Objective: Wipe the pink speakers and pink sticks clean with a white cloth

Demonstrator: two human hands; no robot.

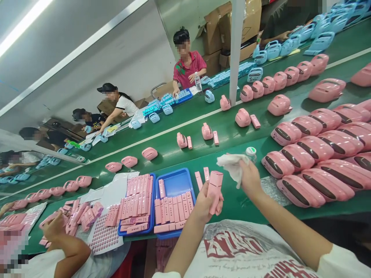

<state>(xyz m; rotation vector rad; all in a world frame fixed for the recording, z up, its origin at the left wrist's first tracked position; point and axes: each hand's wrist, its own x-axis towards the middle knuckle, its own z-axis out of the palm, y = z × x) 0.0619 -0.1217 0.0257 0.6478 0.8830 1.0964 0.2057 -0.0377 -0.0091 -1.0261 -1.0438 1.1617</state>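
My left hand (205, 202) is wrapped round a pink rectangular piece (215, 187), held upright above the table's near edge. To its right, my right hand (251, 178) grips a crumpled white cloth (232, 165), whose loose end hangs toward the pink piece without touching it. Two more pink pieces (198, 180) lie on the green table just beyond my left hand. A blue tray (173, 173) holding several pink pieces stands to the left of that hand. Behind the cloth is a small clear container with a white and green lid (251, 153).
Rows of pink rounded housings (307, 150) fill the right side. A second blue tray (152, 216) is heaped with pink pieces. A neighbour's hand (55, 227) works at the left. A conveyor (162, 162) with spaced pink housings runs beyond; people sit across it.
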